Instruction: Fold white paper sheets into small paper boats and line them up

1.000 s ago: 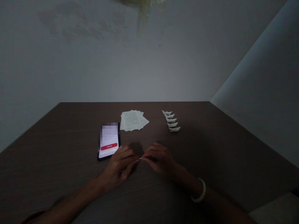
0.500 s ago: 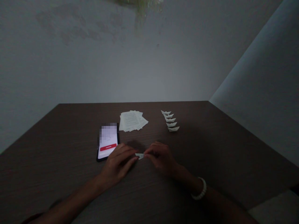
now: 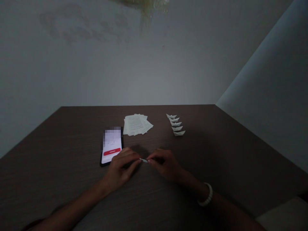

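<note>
A small folded paper (image 3: 143, 160) is pinched between the fingertips of the left hand (image 3: 121, 169) and the right hand (image 3: 165, 164), low over the dark table (image 3: 60, 160) near its middle; its shape is hard to make out in the dim light. A white bracelet (image 3: 206, 195) is worn on the right wrist. Just beside the left hand a lit phone (image 3: 111, 148) is laid. Farther back, a stack of paper sheets (image 3: 137, 124) and a row of five paper boats (image 3: 176, 124) are set.

Folded paper (image 3: 143, 160) mostly hidden between fingers (image 3: 134, 163) — phone (image 3: 111, 146) top blurred.
</note>
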The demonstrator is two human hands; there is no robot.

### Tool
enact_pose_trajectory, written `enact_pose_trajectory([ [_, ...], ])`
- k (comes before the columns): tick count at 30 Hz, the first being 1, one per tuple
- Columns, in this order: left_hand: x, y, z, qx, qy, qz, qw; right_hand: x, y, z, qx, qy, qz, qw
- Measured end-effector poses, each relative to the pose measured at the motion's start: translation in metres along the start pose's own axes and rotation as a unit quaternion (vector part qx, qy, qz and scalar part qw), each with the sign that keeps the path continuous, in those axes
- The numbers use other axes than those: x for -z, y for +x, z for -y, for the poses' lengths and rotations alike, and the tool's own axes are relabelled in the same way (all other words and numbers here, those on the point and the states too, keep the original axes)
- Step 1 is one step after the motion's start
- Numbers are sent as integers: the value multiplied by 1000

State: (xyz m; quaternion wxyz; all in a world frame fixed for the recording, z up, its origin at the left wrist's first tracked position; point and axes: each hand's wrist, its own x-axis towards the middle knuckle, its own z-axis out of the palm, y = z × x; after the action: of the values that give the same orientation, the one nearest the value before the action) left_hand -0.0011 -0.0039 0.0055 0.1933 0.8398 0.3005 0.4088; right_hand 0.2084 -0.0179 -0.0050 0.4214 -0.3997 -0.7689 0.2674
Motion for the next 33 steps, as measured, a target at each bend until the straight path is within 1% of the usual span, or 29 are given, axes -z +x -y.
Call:
enact_pose_trajectory([
  [3, 0, 1, -1, -4, -9, -5, 1000, -1, 0, -1, -12, 9, 0, 1000],
  [10, 1, 2, -2, 10, -2, 0, 1000, -3, -1, -2, -43, 25, -5, 999],
  [15, 0, 1, -1, 4, -11, -16, 1000, -2, 0, 0, -33, 27, -5, 999],
  [19, 0, 2, -4, -2, -18, -21, 1000, -3, 0, -1, -19, 25, -15, 999],
  [25, 1, 3, -6, 16, -25, 13, 999, -5, 0, -4, 2, 12, -10, 1000],
  [33, 0, 3, -3, 8, -39, 22, 999, -6, 0, -6, 18, -2, -17, 1000],
])
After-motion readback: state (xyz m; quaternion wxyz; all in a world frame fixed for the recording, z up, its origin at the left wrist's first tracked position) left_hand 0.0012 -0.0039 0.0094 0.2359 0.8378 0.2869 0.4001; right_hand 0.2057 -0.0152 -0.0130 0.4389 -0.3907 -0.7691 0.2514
